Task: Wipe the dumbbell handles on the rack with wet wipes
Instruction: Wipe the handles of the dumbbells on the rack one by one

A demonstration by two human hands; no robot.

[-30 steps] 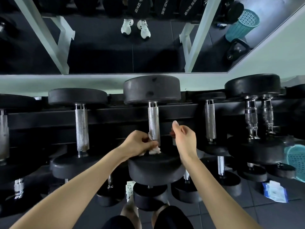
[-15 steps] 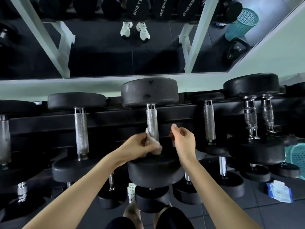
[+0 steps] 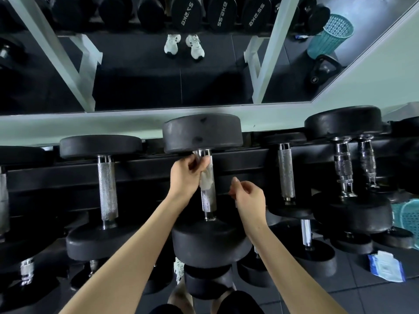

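Note:
A black dumbbell lies on the rack (image 3: 238, 162) straight ahead, its knurled silver handle (image 3: 208, 200) running away from me between two round heads. My left hand (image 3: 188, 175) is wrapped around the far end of that handle with a white wet wipe (image 3: 206, 181) pressed against the metal; the wipe's tail hangs below my fingers. My right hand (image 3: 249, 198) hovers just right of the handle, fingers loosely curled, touching nothing. Neighbouring dumbbells show bare handles at left (image 3: 107, 189) and right (image 3: 286, 173).
A pack of wet wipes (image 3: 386, 266) lies on the dark floor at lower right, by a teal basket (image 3: 408, 223). A mirror (image 3: 204, 71) behind the rack reflects white shoes, a kettlebell and another teal basket. More dumbbells fill the lower shelf.
My left hand has slid the wipe up the handle from the near head to the far head. My right hand has dropped slightly and stayed beside the handle.

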